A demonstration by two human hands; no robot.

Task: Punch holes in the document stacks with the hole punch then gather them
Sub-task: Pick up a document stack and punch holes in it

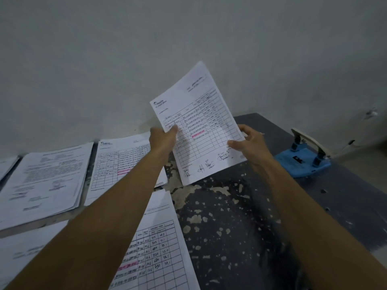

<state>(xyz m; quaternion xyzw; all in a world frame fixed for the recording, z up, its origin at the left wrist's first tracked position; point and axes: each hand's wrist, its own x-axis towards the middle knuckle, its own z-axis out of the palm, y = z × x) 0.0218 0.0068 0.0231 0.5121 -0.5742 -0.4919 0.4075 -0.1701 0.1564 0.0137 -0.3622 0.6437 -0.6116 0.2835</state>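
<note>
I hold a thin stack of printed table forms point(199, 122) up off the table, tilted, with a pink highlighted line on its top sheet. My left hand point(163, 137) pinches its left edge and my right hand point(249, 143) grips its right edge, thumb on the front. The blue hole punch point(303, 162) with a pale lever stands on the table to the right, apart from both hands. More document stacks lie flat at the left: a table form point(117, 162), a text document point(46, 181) and a near form point(159, 248) under my left forearm.
The dark table top point(230, 216) is worn with pale chipped patches. A grey wall point(188, 49) rises right behind it. The table's right edge runs past the punch, with floor beyond. Another sheet point(21, 254) lies at the near left.
</note>
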